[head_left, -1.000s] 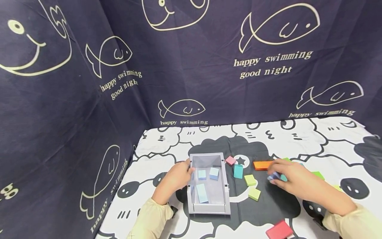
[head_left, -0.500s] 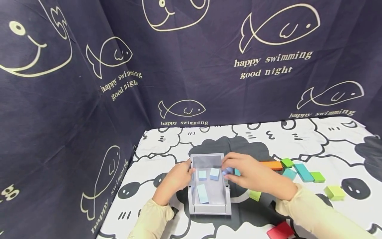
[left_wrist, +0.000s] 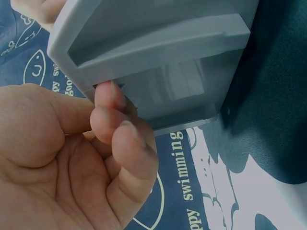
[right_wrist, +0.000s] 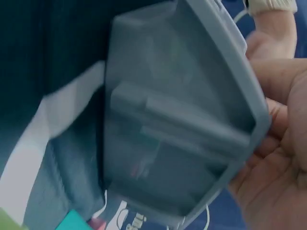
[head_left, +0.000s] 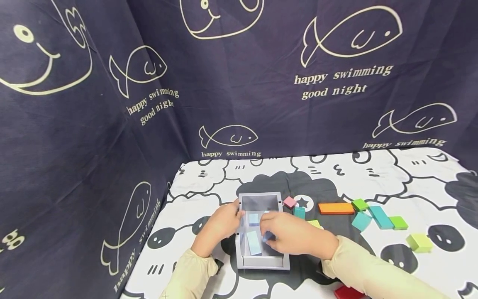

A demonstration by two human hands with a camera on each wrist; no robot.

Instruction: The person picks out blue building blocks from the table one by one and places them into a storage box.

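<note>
A grey open-topped plastic bin (head_left: 262,262) stands on the cloth in the head view. My left hand (head_left: 223,220) grips its left wall, thumb over the rim; the left wrist view shows curled fingers (left_wrist: 136,153) at the outer side. Over the bin's right half, my right hand (head_left: 295,234) pinches a small blue block (head_left: 267,237), low inside the walls. In the right wrist view the bin's side (right_wrist: 172,72) hides those fingertips. A long light-blue block (head_left: 254,243) and a square light-blue block (head_left: 254,219) lie on the bin floor; another is mostly covered by my right hand.
Right of the bin lie a pink block (head_left: 289,202), a teal block (head_left: 299,212) and a partly covered yellow-green block (head_left: 315,224). Farther right are an orange bar (head_left: 336,208), several green and teal blocks, and a yellow-green block (head_left: 419,242). A red block (head_left: 348,292) lies near the front.
My right hand has carried the blue block leftward from the scattered blocks, over the bin's right wall and into the bin. My left hand has stayed on the left wall.
</note>
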